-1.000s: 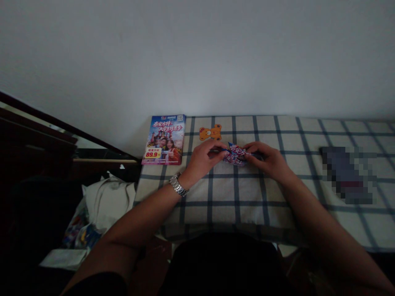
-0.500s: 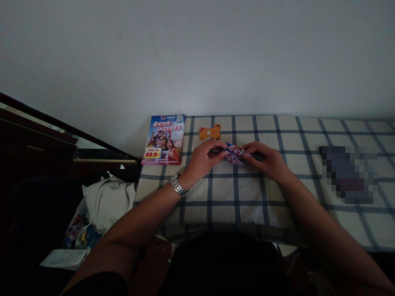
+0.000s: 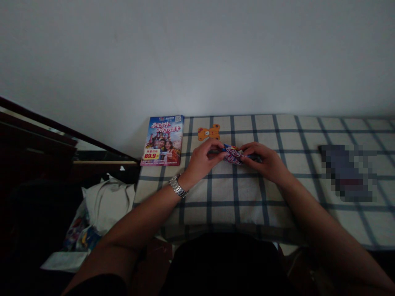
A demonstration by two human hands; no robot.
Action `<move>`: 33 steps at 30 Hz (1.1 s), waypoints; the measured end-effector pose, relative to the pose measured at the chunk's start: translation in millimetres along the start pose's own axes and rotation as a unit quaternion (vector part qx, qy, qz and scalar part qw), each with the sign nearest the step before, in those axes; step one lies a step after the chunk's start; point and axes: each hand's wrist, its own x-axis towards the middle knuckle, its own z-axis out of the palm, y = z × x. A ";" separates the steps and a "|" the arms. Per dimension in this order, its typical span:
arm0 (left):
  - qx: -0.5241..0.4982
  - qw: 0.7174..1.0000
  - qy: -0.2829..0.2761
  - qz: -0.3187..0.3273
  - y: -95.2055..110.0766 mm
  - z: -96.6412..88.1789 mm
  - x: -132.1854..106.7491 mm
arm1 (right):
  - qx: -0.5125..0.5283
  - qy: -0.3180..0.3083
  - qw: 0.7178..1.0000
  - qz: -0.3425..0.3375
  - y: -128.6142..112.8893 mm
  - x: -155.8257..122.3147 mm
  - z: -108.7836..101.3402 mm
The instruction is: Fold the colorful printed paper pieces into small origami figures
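Between my two hands is a small folded paper flyer, blue, red and white, with print like that on the stack of flyers at the left. My left hand pinches its left end between thumb and fingers. At the right end, the thumb and fingers of my right hand are closed on it too. The paper is held just over the checked cloth, and my fingers hide both ends. The stack of flyers lies flat near the wall, to the left of my left hand.
A checked cloth covers the table, with a bear picture beyond my left hand. A dark, pixelated flat object lies to the right. White bags stand below at the left. The wall borders the far edge.
The folded flyer has turned slightly in my fingers, so less of its large lettering shows. Both hands keep their grip in nearly the same place.
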 end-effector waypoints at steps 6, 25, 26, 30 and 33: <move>0.000 1.000 0.007 -0.002 2.0 0.5 0.9 | -0.002 -0.001 1.000 0.005 -0.1 -1.1 0.1; -0.015 1.000 0.003 0.003 0.1 0.9 -0.2 | -0.007 0.015 1.000 -0.011 0.0 -1.3 -4.4; -0.014 1.000 0.004 0.002 0.0 0.9 -0.3 | -0.008 0.011 1.000 -0.012 0.1 -1.4 -3.8; -0.014 1.000 0.001 -0.004 -0.9 0.4 -0.2 | -0.013 -0.004 1.000 -0.013 -0.3 -2.1 -2.7; -0.010 1.000 0.004 0.001 -1.4 -0.4 0.6 | -0.012 -0.007 1.000 -0.017 -0.9 -2.0 -4.2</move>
